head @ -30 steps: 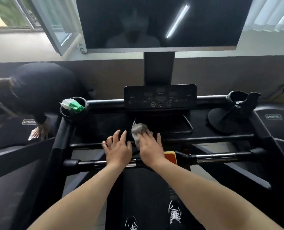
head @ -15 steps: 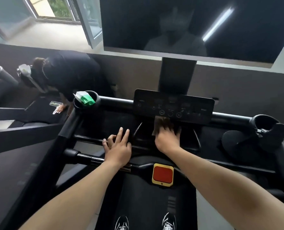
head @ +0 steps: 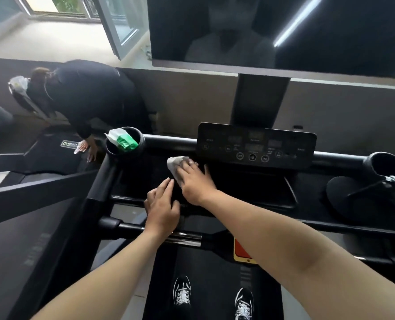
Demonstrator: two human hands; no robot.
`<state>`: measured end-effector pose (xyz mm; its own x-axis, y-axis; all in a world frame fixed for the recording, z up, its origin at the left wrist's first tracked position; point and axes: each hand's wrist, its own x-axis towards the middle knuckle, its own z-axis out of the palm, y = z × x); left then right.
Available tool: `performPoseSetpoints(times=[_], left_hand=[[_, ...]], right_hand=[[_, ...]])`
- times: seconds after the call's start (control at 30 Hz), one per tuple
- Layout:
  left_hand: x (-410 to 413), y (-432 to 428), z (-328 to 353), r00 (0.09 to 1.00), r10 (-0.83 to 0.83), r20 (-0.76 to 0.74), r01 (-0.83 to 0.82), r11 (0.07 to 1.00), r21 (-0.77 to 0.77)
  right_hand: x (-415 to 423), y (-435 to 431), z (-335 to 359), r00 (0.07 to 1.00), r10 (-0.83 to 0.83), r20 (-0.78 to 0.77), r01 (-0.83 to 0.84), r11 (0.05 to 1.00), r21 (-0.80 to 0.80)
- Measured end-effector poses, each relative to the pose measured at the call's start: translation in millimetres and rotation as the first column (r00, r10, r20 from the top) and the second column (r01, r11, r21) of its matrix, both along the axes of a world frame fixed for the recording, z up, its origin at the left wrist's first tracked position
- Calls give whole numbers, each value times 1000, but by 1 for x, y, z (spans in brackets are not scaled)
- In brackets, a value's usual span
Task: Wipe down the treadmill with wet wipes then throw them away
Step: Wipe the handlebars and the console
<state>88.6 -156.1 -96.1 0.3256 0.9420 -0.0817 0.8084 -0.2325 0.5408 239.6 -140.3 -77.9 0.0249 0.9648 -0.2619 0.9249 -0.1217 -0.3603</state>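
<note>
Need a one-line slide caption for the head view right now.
Right hand presses a wet wipe onto the treadmill's console tray below the control panel; left hand rests beside it.

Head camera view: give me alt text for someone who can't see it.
A person's right hand presses a grey wet wipe on the black treadmill console tray, just left of the control panel, while the left hand rests beside it. A green-and-white wipes pack sits in the left cup holder.

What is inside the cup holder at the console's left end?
A green and white packet leans in the cup holder, its top sticking out. Its lower part and the holder's bottom are hidden.
</note>
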Motion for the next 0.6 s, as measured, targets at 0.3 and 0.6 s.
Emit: performPoseSetpoints(times=[0.3, 0.6], left_hand=[[29, -12, -2, 926, -356, -124, 367, 926, 87], [41, -19, -8, 869, -449, -208, 475, 875, 99]], right_hand=[[26, -45, 0, 965, -247, 83, 246, 969, 24], [108, -123, -3, 759, -643, 106, 648, 761, -28]])
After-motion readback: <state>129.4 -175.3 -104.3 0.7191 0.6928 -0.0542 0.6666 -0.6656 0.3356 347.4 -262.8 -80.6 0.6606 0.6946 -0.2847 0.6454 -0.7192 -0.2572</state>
